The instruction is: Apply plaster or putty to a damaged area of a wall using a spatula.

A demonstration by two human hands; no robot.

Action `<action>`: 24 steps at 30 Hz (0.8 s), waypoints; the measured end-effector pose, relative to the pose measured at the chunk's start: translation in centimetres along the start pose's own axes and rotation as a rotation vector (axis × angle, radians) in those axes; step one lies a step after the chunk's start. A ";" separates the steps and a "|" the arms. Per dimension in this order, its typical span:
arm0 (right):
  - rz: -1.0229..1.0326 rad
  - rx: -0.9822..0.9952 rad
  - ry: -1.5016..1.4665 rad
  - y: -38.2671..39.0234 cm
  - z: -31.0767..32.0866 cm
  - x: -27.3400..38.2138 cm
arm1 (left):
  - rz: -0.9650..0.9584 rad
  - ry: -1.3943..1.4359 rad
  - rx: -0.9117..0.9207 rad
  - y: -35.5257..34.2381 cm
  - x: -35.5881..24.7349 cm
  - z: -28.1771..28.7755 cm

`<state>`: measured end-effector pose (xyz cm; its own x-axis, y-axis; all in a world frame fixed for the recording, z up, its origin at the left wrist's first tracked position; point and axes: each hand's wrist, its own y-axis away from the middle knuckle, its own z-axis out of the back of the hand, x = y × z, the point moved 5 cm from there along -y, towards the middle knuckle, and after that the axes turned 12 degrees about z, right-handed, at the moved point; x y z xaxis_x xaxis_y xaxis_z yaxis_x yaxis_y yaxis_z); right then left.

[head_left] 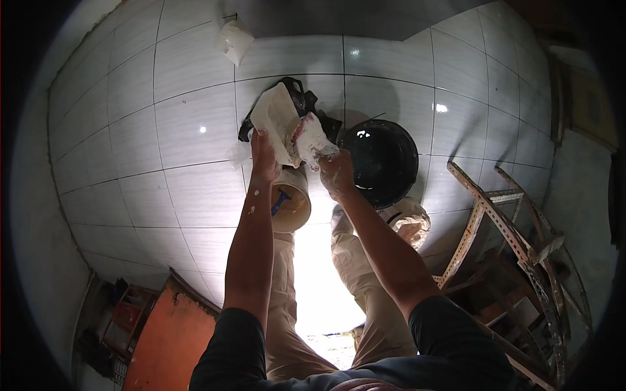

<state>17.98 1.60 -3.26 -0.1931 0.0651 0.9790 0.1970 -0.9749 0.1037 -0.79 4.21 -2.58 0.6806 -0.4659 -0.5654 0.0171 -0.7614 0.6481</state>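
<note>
Left of the black basin, the left hand is clasping an away-pointing cream sheet, the right hand (nearer) gripping a white-caked piece alongside.

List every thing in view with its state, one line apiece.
Cream flat piece: gripped in left hand
White-smeared item: gripped in right hand
Cream bucket: open-topped, blue-handled tool inside
Black basin: open-topped; contents unclear
Beige bag: mouth open
Slotted metal frame: stained
</note>
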 end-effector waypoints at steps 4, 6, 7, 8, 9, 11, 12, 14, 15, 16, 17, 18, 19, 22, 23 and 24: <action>-0.273 -0.094 -0.708 -0.2 0.7 5.1 | 0.007 -0.005 0.038 0.0 0.0 -0.2; -0.360 -0.115 -0.921 0.8 0.7 5.9 | 0.005 -0.051 0.033 0.6 -0.3 -0.5; -0.504 -0.174 -1.015 1.5 0.5 4.4 | 0.001 -0.063 0.059 0.3 -0.5 -1.0; -0.652 -0.233 -1.106 2.0 0.3 2.9 | -0.003 -0.078 0.084 0.1 -0.9 -1.4; -0.662 -0.220 -1.105 2.2 0.1 1.9 | -0.008 -0.074 0.071 0.5 -1.2 -1.2; -0.773 -0.015 -1.081 3.0 -0.2 0.7 | 0.046 -0.030 0.088 1.3 -1.2 -1.2; -0.779 -0.008 -1.084 3.2 -0.2 0.7 | 0.044 -0.031 0.079 1.7 -1.4 -0.8; -0.758 -0.069 -1.189 3.4 0.0 0.7 | 0.011 -0.111 0.062 2.4 -1.9 -0.5; -0.761 -0.065 -1.204 3.1 -0.6 1.7 | 0.010 -0.125 0.053 2.8 -2.3 0.3; -0.715 -0.174 -1.102 2.5 -0.6 2.6 | 0.014 -0.109 -0.015 3.2 -2.7 1.5; -0.669 -0.281 -0.999 1.9 -0.5 3.3 | 0.017 -0.095 -0.084 3.5 -3.1 2.8; -0.589 -0.379 -1.030 1.3 0.6 2.8 | 0.024 -0.092 -0.072 3.7 -3.0 2.1; -0.585 -0.390 -1.024 1.3 1.0 2.4 | 0.026 -0.083 -0.043 4.3 -2.9 1.4; -0.291 -0.412 -0.779 0.5 2.1 2.4 | 0.022 -0.070 -0.033 5.2 -2.4 0.6; 0.001 -0.133 0.072 -0.2 2.3 3.8 | 0.016 -0.061 -0.052 5.3 -2.0 0.5; 0.295 0.171 0.920 -0.4 1.2 5.0 | -0.023 -0.036 -0.027 5.2 -1.6 -0.5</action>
<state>18.09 2.56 1.77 -0.7729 -0.4387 0.4585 0.4807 -0.8765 -0.0283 -1.44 1.22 2.00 0.6533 -0.4642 -0.5981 0.0530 -0.7600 0.6478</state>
